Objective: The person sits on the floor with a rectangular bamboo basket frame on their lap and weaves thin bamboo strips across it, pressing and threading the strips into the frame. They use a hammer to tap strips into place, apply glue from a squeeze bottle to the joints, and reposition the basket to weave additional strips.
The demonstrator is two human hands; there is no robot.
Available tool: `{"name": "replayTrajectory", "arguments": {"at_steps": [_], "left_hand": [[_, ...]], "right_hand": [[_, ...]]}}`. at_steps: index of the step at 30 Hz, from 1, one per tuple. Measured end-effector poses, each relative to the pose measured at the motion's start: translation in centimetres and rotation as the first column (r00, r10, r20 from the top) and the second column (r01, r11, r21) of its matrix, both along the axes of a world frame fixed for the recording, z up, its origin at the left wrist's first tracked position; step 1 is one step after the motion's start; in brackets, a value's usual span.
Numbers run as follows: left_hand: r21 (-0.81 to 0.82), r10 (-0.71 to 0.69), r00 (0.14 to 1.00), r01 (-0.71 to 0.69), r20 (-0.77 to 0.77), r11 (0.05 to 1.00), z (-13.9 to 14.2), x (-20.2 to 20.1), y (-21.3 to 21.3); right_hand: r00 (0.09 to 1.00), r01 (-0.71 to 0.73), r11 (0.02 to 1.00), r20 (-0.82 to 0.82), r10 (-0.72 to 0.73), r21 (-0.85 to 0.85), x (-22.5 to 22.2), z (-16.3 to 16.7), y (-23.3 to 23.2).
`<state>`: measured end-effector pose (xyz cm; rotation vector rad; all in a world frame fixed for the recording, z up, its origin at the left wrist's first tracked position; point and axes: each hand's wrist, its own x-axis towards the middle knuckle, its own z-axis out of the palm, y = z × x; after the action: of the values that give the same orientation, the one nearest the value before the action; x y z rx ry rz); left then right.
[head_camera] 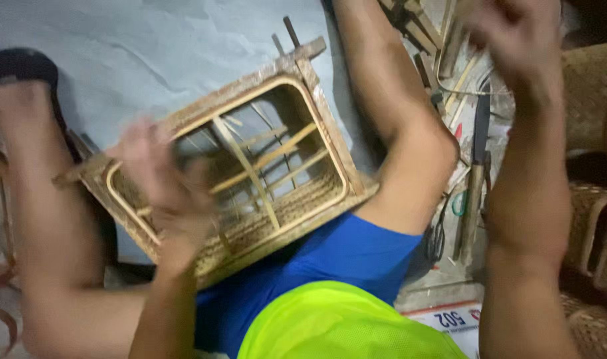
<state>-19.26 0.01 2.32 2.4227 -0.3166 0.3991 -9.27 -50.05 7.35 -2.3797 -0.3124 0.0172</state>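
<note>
From the head camera, a pale grey floor [137, 46] runs under the person's bare knees. On it, between the legs, a woven rattan frame [250, 166] lies tilted with cane struts crossing its opening, and the blurred left hand [160, 176] rests on it, seemingly gripping the rim. The right hand [516, 36] is raised, probably closed, above scattered cane strips [450, 60], a knife [480, 133] and scissors [438, 233].

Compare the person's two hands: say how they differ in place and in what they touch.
The left hand is low in the view, blurred, over the rectangular woven rattan stool frame; the right hand is raised at the top right, away from the frame. The left hand appears to touch the frame's inner slats; whether the right hand holds anything cannot be told. Both are bare and motion-blurred.
</note>
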Motion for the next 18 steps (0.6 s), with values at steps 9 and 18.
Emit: {"name": "replayTrajectory", "arguments": {"at_steps": [9,18], "left_hand": [[-0.121,-0.369,0.749,0.365,-0.550,0.923,0.4,-8.0,-9.7],[-0.324,-0.257,0.781,0.074,-0.569,0.943,-1.6,-10.4,-11.2]], "right_hand": [[0.797,-0.026,0.869,-0.514,0.316,0.494,-7.9,2.5,15.6],[0.938,0.202,0.668,-0.337,0.077,0.716,-9.8,-7.1,24.5]]}}
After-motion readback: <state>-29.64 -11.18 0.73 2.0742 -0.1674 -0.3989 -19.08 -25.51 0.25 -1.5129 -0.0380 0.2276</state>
